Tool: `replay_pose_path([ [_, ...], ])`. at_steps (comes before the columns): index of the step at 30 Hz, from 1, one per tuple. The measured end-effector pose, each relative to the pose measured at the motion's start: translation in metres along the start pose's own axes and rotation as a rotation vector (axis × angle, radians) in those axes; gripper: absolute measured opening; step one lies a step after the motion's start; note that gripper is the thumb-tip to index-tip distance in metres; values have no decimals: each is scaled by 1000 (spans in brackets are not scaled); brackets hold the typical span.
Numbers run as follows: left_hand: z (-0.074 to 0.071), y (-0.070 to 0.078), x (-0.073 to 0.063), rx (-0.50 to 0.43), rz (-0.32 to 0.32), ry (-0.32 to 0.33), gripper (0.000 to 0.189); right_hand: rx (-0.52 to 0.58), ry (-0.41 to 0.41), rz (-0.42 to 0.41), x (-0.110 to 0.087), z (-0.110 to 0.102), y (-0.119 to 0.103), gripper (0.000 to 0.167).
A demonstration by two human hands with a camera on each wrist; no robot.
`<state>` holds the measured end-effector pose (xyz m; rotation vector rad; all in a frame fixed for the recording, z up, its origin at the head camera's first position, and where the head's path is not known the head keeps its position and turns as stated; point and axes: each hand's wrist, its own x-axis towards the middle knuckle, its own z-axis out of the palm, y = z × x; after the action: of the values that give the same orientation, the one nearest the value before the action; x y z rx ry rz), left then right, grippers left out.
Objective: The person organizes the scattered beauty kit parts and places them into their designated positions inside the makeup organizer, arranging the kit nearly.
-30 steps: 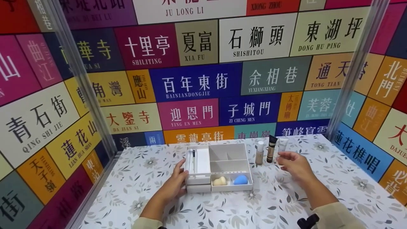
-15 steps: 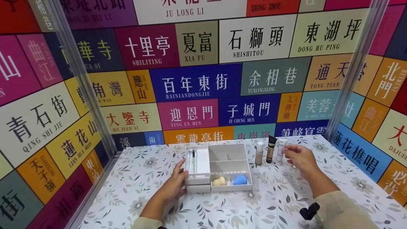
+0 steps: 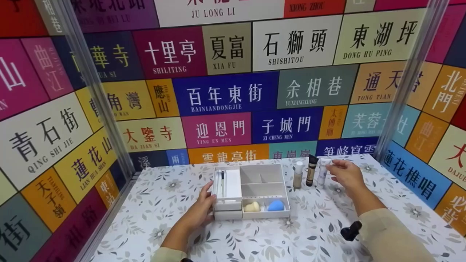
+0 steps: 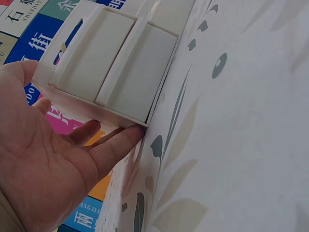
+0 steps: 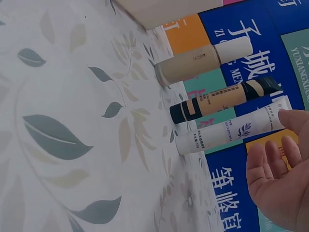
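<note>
A white desktop organizer [image 3: 229,216] stands on the table, and my left hand [image 3: 198,209] rests its fingers along the left side. In the left wrist view, the fingertips [image 4: 133,137] lie against its side wall beside two small drawers [image 4: 91,63]. My right hand [image 3: 347,174] is at the upper end of a white squeeze tube [image 5: 227,128] that stands upright on its cap; a fingertip meets the tube's top while the other fingers hang loosely bent. Left of it stand a black-and-tan tube [image 5: 222,101] and a foundation bottle [image 5: 188,65] with a white cap.
A cream makeup sponge [image 3: 252,207] and a blue makeup sponge [image 3: 276,205] lie in the organizer's front compartments. Slim sticks [image 3: 222,183] lie in its left tray. A wall of coloured sign panels [image 3: 224,92] rises behind the patterned tablecloth [image 3: 160,203].
My right hand has risen from the white tube's lower part to its top, shifting slightly right. The left hand has stayed against the organizer.
</note>
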<state>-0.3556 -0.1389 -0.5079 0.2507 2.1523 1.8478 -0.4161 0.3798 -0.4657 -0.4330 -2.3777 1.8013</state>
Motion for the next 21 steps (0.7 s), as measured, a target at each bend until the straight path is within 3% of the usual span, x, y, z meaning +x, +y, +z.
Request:
replay_pose_path([
  [6,-1,0,0,-12,20,-13,66,2,-61,-38,4,0,-1,82],
  [15,0,1,-1,-16,9,-10,65,-51,-20,-52,4,4,1,64],
  [21,1,1,-1,-26,-4,-3,65,-69,10,-50,-3,3,-2,60],
])
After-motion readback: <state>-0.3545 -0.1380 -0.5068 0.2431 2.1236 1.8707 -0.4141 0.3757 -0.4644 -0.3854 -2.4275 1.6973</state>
